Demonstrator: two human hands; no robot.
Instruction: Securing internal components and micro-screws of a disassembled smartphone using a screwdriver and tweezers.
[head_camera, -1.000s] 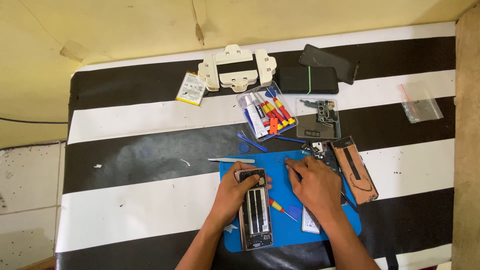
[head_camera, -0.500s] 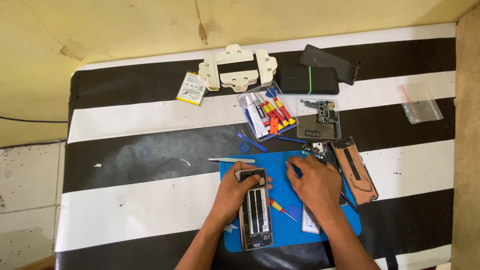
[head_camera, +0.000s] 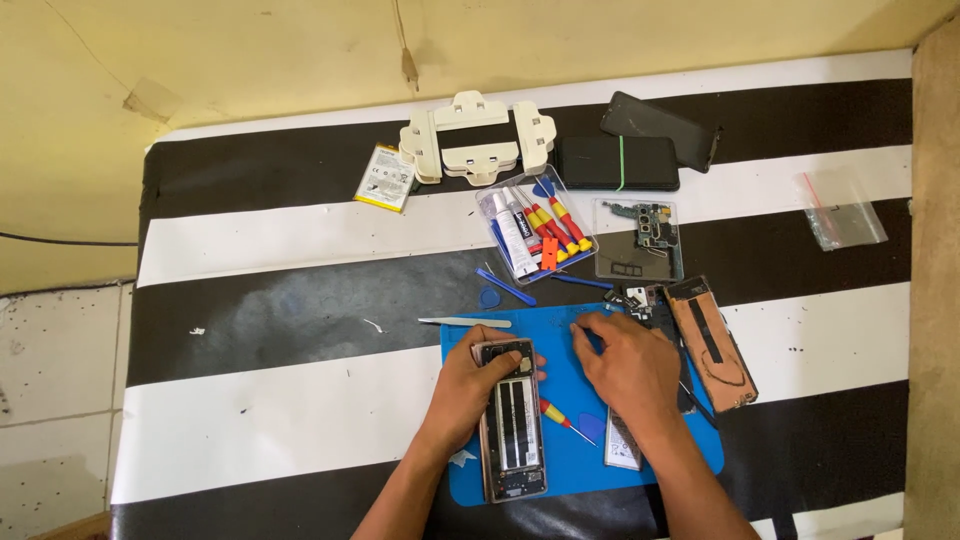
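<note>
Left to right on the striped worktop (head_camera: 300, 250): a small pale battery pack (head_camera: 384, 177) lies far back on the left, then a cream plastic clamp jig (head_camera: 478, 140), well apart from the hands.

The left hand (head_camera: 470, 385) is clamped on the top left edge of the opened phone (head_camera: 512, 420), thumb over the upper end. The phone lies back-off and lengthwise on the blue mat (head_camera: 585, 460), near the front edge of the worktop.

Handling, as judged: light, stiff frame, but fragile inside, with exposed board and cables. Metal sides look slippery. Best held by the long side rails, as now, not by the open middle.

Metal tweezers (head_camera: 463, 322) lie just behind that hand. A red-and-yellow screwdriver (head_camera: 556, 418) sits on the mat between the phone and the right hand (head_camera: 628, 365), touching neither clearly. The right hand rests palm down on the mat, fingers spread, not closed on anything visible. What is under the fingertips, cannot tell.

Behind: clear tool case (head_camera: 535, 236) with screwdrivers and a glue tube, blue pry tool (head_camera: 505, 287), clear tray of parts (head_camera: 640, 240), two dark phones (head_camera: 620, 163). Right of the hand, a copper-coloured back cover (head_camera: 712, 342) crowds the mat edge. Small plastic bag (head_camera: 842, 222) far right.
</note>
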